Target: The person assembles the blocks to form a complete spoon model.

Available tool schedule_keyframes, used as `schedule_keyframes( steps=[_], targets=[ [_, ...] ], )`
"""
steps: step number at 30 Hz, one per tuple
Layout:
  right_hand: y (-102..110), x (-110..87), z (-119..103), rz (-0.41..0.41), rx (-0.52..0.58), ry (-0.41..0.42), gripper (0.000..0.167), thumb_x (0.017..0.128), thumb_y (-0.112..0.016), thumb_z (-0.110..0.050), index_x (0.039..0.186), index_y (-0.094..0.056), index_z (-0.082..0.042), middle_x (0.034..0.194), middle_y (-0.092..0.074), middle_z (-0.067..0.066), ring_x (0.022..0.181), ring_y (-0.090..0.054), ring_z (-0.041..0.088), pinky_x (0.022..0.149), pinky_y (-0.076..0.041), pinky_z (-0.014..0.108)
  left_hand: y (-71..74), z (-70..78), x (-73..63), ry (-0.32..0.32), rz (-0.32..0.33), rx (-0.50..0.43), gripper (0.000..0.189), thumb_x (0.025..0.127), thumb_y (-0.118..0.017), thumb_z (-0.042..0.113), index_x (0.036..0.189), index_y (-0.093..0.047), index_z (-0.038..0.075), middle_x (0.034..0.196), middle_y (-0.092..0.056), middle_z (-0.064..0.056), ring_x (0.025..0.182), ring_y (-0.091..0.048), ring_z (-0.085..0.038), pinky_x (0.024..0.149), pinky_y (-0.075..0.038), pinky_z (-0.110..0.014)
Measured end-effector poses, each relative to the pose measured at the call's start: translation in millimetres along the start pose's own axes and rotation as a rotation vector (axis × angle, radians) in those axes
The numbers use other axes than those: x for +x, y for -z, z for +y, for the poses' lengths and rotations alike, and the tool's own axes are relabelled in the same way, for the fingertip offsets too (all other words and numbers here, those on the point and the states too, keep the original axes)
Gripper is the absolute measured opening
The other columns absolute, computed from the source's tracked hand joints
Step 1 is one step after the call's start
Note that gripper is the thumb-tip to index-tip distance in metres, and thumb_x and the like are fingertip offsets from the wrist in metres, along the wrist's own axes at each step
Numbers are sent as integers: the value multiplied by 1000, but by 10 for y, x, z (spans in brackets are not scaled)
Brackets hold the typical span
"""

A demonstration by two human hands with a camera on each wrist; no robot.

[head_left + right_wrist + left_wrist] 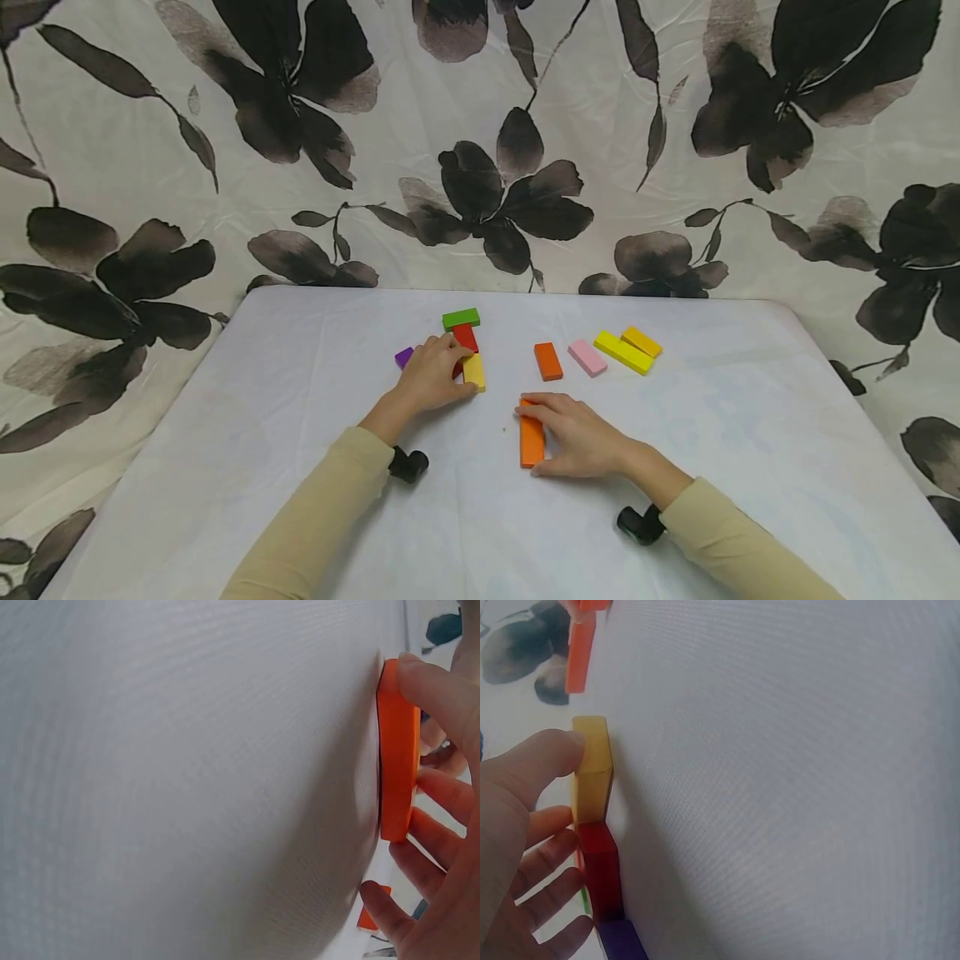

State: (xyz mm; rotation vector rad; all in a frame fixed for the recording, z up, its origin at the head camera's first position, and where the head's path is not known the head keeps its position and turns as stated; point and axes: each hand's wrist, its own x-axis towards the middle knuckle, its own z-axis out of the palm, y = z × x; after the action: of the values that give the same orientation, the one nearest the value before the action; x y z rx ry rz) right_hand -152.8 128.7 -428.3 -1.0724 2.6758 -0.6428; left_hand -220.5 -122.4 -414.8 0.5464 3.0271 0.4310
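Note:
My left hand (427, 375) pinches a yellow block (475, 375), its thumb at the near end. In the left wrist view, that yellow block (594, 787) meets a dark red block (604, 881), followed by a purple block (624, 941). Beyond the fingers, the head view shows a red block (465, 337) below a green block (461, 318); the hand hides part of this group. To the right, my right hand (581, 437) holds a long orange block (532, 442) lengthwise, thumb at the near end and fingertips at the far end. The orange block (397, 757) lies on the tabletop.
A shorter orange block (548, 362), a pink block (587, 358), a long yellow block (624, 353) and a shorter yellow block (642, 341) lie behind the right hand. The white table (315, 333) ends at a floral cloth (420, 267).

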Motion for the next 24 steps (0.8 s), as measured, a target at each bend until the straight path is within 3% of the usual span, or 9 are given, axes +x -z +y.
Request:
schedule_keyframes(
  steps=[15, 24],
  targets=[
    [-11, 29, 11, -24, 5, 4, 72, 77, -72, -39, 139, -41, -17, 148, -30, 5, 132, -32, 22, 103, -33, 45, -13, 1, -7, 3, 10, 14, 52, 74, -73, 36, 118, -62, 11, 103, -51, -6, 98, -45, -23, 87, -42, -39],
    [10, -28, -3, 5, -4, 27, 70, 79, -69, -38, 140, -40, -17, 148, -30, 4, 133, -30, 23, 104, -31, 47, -10, 18, -16, 14, -2, 19, 53, 74, -73, 37, 119, -61, 11, 105, -51, -6, 100, -45, -23, 89, -42, -39]
  ],
)
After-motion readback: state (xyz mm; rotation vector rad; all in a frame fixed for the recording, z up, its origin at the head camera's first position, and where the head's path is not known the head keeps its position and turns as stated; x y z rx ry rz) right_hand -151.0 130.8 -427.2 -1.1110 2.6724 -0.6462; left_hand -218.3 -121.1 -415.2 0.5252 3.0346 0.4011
